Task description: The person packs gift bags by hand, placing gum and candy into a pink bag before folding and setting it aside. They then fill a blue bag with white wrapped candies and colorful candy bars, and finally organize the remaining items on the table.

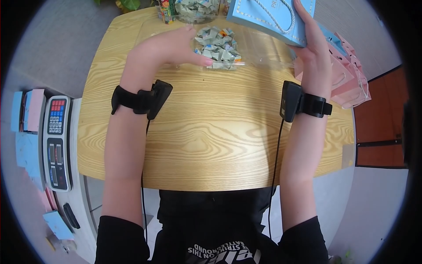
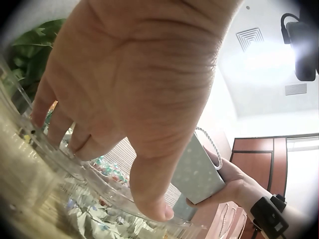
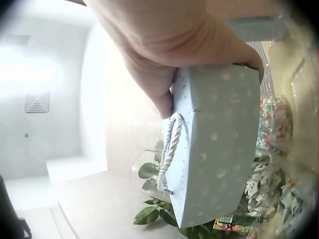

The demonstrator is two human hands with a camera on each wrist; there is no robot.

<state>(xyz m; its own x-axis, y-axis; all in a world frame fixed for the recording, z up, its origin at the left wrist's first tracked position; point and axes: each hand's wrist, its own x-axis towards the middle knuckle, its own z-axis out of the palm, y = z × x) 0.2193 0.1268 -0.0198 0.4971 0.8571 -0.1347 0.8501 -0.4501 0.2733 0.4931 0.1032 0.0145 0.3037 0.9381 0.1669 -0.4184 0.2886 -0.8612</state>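
My right hand (image 1: 314, 42) grips a light blue paper gift bag (image 1: 263, 20) by its side, tilted over the far right of the table. White rope handles hang on the bag, and pale dots cover its side (image 3: 219, 144) in the right wrist view. My left hand (image 1: 165, 46) reaches over a clear plastic container, thumb and fingers spread apart. In the left wrist view its fingertips are right at the container's clear rim (image 2: 94, 179). Pale wrapped pieces (image 1: 218, 46), candy-like, lie heaped between the left thumb and fingers in the head view.
Behind stand a clear jar of similar wrapped pieces (image 1: 198, 11) and a colourful packet (image 1: 166, 11). Pink gift bags (image 1: 347, 79) stand at the right edge of the wooden table (image 1: 206, 132). On the left, a scale (image 1: 57, 143) sits on a side surface beside blue and pink boxes.
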